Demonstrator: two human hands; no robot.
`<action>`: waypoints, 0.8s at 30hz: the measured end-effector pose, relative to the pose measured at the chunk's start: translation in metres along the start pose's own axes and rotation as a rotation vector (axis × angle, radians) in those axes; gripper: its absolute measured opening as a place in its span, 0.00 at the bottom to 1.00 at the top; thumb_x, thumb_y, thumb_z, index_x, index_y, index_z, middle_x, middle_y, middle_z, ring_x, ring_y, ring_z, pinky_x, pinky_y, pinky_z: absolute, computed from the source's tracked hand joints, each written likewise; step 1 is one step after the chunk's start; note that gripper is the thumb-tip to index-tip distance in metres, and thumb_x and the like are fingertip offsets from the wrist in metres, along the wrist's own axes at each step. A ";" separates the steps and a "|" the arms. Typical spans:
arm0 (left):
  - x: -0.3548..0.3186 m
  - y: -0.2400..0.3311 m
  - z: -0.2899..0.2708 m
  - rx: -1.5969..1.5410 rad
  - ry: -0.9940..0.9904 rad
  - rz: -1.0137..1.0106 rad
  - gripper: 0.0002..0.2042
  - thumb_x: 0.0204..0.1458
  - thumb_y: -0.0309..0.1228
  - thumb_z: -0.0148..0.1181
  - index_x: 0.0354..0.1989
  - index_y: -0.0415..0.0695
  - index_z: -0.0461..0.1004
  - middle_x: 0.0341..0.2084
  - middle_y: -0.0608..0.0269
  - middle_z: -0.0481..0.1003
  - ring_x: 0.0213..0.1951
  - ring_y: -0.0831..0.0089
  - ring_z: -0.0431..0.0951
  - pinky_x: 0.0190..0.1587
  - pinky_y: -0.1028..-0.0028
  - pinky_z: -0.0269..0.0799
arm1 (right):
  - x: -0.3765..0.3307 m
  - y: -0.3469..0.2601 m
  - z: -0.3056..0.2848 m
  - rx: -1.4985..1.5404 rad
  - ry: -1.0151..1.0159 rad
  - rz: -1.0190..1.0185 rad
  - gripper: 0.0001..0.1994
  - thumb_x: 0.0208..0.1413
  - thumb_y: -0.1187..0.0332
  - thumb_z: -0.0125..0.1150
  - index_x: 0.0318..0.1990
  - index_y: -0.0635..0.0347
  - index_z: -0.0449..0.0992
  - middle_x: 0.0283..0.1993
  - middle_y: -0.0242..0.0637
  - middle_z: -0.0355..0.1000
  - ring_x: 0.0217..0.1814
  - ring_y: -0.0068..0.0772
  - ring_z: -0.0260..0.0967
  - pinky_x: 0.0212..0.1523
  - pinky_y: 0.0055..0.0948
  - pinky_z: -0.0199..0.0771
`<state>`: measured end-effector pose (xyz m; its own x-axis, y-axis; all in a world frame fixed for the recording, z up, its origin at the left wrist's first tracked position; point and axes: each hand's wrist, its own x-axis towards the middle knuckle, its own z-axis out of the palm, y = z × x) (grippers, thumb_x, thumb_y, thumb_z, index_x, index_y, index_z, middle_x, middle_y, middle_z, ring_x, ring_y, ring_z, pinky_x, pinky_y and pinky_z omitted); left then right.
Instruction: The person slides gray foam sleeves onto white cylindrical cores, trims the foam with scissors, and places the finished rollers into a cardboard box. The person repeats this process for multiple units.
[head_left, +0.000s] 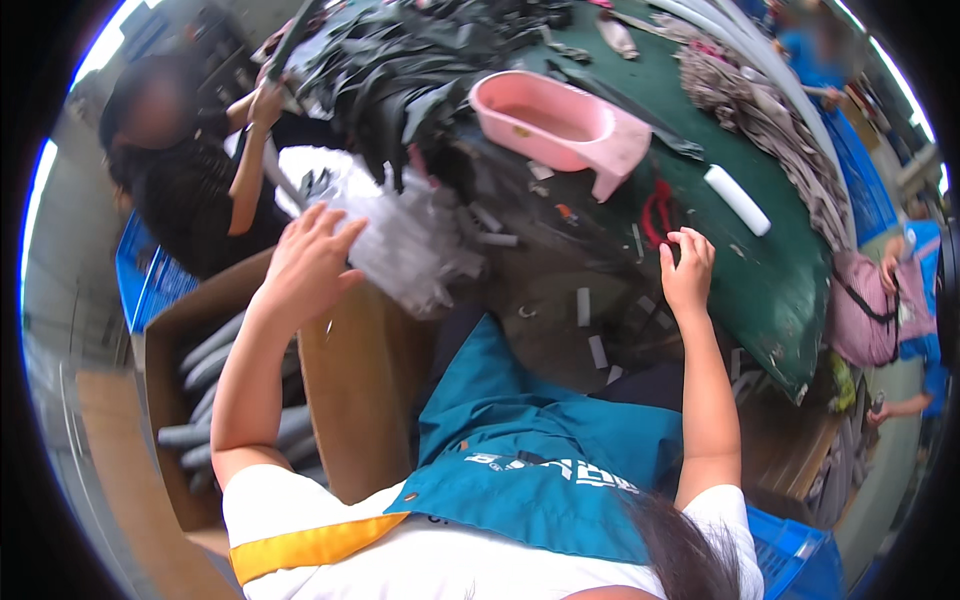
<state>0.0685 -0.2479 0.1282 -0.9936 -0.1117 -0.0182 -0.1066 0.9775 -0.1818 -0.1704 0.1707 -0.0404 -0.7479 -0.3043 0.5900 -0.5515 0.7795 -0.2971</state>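
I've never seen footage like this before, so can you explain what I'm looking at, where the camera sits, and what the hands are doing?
There is no machine here: this is one picture from a wide fisheye camera worn on a person's head, looking down, so straight edges bend. The two bare arms rising from the lower edge are the wearer's own. The left hand is spread open against a crinkled clear plastic bag. The right hand pinches something too small to identify above the green table. On the table lie a pink plastic tub, a white cylinder, dark strips and small white pieces. Another person works at upper left.
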 end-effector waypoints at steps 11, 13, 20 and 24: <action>0.382 0.178 -0.004 -0.404 0.200 0.712 0.16 0.48 0.34 0.61 0.45 0.42 0.75 0.41 0.49 0.77 0.44 0.51 0.76 0.48 0.60 0.70 | -0.007 0.008 0.013 -0.267 0.023 0.104 0.20 0.52 0.56 0.61 0.47 0.57 0.69 0.53 0.38 0.65 0.63 0.42 0.58 0.65 0.56 0.51; 0.436 0.239 0.010 -0.428 0.039 0.833 0.22 0.47 0.36 0.64 0.52 0.44 0.72 0.48 0.47 0.74 0.49 0.51 0.74 0.52 0.62 0.69 | -0.006 0.007 0.010 -0.240 -0.022 0.130 0.20 0.52 0.56 0.61 0.47 0.57 0.69 0.53 0.38 0.64 0.62 0.41 0.58 0.65 0.56 0.51; 0.497 0.381 0.032 0.136 -0.456 0.645 0.30 0.36 0.36 0.64 0.53 0.44 0.71 0.53 0.45 0.69 0.56 0.46 0.68 0.55 0.55 0.66 | -0.007 0.018 0.009 -0.185 -0.014 0.117 0.21 0.52 0.56 0.61 0.47 0.60 0.67 0.54 0.42 0.63 0.61 0.45 0.59 0.62 0.54 0.56; 0.532 0.336 0.036 -0.136 0.009 0.810 0.17 0.38 0.36 0.65 0.37 0.41 0.80 0.37 0.46 0.77 0.43 0.51 0.77 0.46 0.57 0.73 | -0.005 0.013 0.014 -0.165 0.018 0.100 0.21 0.52 0.56 0.60 0.47 0.61 0.69 0.54 0.43 0.64 0.61 0.46 0.59 0.62 0.52 0.57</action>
<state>-0.4945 0.0142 0.0217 -0.7648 0.6387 -0.0845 0.6407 0.7678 0.0046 -0.1785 0.1748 -0.0577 -0.7885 -0.2120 0.5773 -0.4055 0.8850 -0.2288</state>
